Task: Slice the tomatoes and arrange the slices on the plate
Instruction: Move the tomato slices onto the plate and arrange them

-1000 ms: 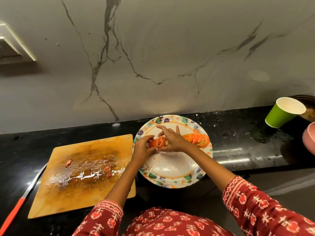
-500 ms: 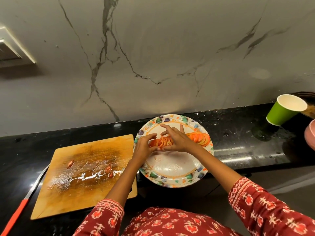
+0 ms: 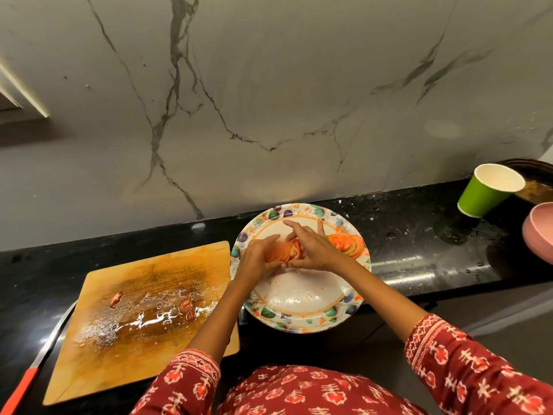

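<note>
Cutting board (image 3: 143,319), left of the plate (image 3: 302,322): wet, with only scraps, so you appear finished cutting. On the plate's far half lies the row of tomato slices (image 3: 348,245), fanned toward its right rim. Since a second ago, your left hand (image 3: 257,259) has drawn in to meet your right hand (image 3: 312,250) at the row's left end. Left fingers curl about a bunch of slices; right fingers lie nearly straight over them, grip unclear. Judged: you are spreading the last slices; arranging is almost complete
</note>
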`<state>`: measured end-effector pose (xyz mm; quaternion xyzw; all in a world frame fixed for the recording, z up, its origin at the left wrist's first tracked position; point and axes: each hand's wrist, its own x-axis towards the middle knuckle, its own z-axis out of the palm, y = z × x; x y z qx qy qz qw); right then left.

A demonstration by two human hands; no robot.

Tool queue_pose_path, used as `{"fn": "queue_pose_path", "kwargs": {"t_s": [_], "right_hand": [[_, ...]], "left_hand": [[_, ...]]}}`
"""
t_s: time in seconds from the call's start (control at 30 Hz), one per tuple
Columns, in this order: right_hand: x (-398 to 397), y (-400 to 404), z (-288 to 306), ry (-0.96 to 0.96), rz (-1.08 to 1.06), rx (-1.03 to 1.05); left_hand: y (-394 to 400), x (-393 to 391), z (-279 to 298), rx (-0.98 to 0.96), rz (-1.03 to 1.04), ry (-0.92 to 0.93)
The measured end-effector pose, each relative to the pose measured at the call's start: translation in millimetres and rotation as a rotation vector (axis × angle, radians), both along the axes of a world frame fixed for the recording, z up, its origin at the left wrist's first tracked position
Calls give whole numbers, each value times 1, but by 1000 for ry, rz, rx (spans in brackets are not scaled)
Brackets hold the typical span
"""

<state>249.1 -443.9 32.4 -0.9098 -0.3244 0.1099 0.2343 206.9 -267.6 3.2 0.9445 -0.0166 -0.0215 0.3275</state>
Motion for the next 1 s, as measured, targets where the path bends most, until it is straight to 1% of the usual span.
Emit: {"fn": "queue_pose_path", "kwargs": {"t_s": [0.27, 0.47, 0.63, 0.83, 1.0], "right_hand": [[3, 7, 0, 19, 4, 29], [3, 10, 0, 28, 19, -7], [6, 10, 5, 54, 12, 8], [12, -3, 11, 111, 11, -11], [9, -6, 8, 110, 18, -3]], "left_hand": [[3, 1, 1, -37, 36, 22], [3, 0, 1, -35, 24, 34], [5, 0, 3, -53, 28, 40], [-1, 3, 11, 11, -17, 90], [-7, 5, 12, 48, -19, 64]]}}
